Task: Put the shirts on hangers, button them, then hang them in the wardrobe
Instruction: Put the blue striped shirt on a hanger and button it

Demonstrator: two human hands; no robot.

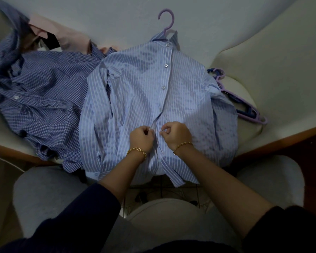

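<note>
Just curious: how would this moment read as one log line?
buttoning striped shirt | left hand pinches placket | right hand pinches button | purple hanger in shirt

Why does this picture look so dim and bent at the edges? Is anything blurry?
Head view: the wide-angle lens bows the wooden edge into curves; the light is dim and bluish, brightest on the light-blue striped shirt, darkest on the dark sleeves; the dark-blue checked shirt smears into blur at top left; the left hand and right hand look fairly sharp.

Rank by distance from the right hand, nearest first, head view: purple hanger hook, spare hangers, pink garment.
From the right hand:
1. spare hangers, to its right.
2. purple hanger hook, ahead, at the collar.
3. pink garment, far left.
</note>
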